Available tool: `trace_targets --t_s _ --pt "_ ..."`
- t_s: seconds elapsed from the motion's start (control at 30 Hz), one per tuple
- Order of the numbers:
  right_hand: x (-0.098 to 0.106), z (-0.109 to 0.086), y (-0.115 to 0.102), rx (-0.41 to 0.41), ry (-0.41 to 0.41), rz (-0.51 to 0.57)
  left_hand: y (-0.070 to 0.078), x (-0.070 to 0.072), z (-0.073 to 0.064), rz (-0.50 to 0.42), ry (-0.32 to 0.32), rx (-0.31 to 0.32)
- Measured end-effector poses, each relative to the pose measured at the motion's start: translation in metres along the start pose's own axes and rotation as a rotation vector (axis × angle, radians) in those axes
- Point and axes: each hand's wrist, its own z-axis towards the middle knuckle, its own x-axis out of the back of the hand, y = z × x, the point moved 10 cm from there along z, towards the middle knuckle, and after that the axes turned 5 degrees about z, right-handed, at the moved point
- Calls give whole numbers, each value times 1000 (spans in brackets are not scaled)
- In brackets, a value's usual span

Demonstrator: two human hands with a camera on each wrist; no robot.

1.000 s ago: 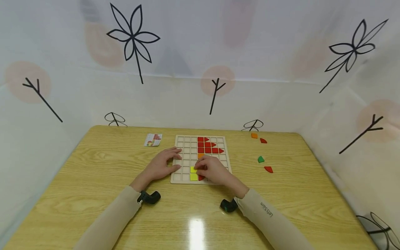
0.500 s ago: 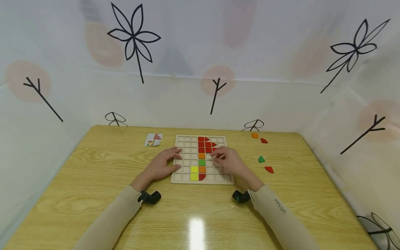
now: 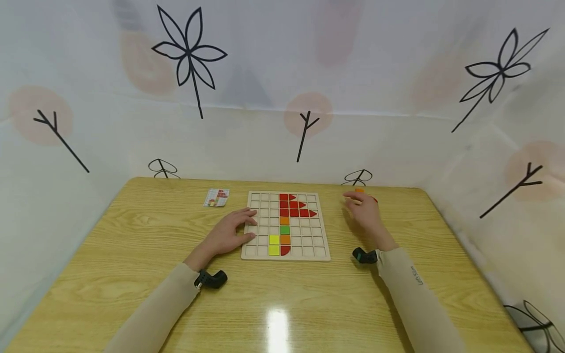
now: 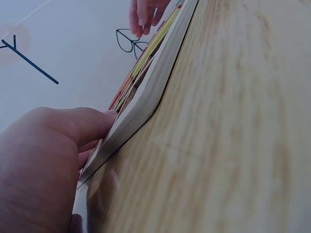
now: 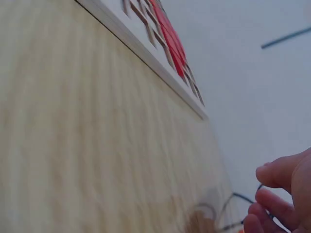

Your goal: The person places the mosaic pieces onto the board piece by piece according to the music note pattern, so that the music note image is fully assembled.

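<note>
A wooden grid board (image 3: 262,211) lies on the table, partly filled with flat colored pieces. Red squares and pointed red pieces (image 3: 294,205) form three rows at its top. Below them run an orange square (image 3: 284,220), a green square (image 3: 284,230), another orange square and a red quarter-round, with two yellow squares (image 3: 274,245) beside the lower ones. My left hand (image 3: 229,231) rests on the board's left edge, fingers loosely spread. My right hand (image 3: 365,212) hovers right of the board, near a loose orange square (image 3: 359,190), its fingers slightly bent and nothing visible in them.
A small pattern card (image 3: 216,197) lies beyond my left hand. Part of a loose red piece (image 3: 375,199) shows behind my right hand. The wooden table (image 3: 176,314) meets a printed white cloth (image 3: 247,142) at its far edge.
My right hand has moved off the board, away to the right and toward the far edge, uncovering the pieces beneath. It now hides the loose green piece and a red one. The left hand stays put.
</note>
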Motion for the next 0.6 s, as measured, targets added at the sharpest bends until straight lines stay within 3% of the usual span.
trace_targets --t_s 0.13,0.33,0.6 --pt "14 10 14 -53 23 -18 -1 0 0 2 2 -1" --pt "20 18 33 -138 5 -36 -3 -2 0 6 0 2" --pt "17 18 28 -83 -7 -140 -3 -1 0 11 0 3"
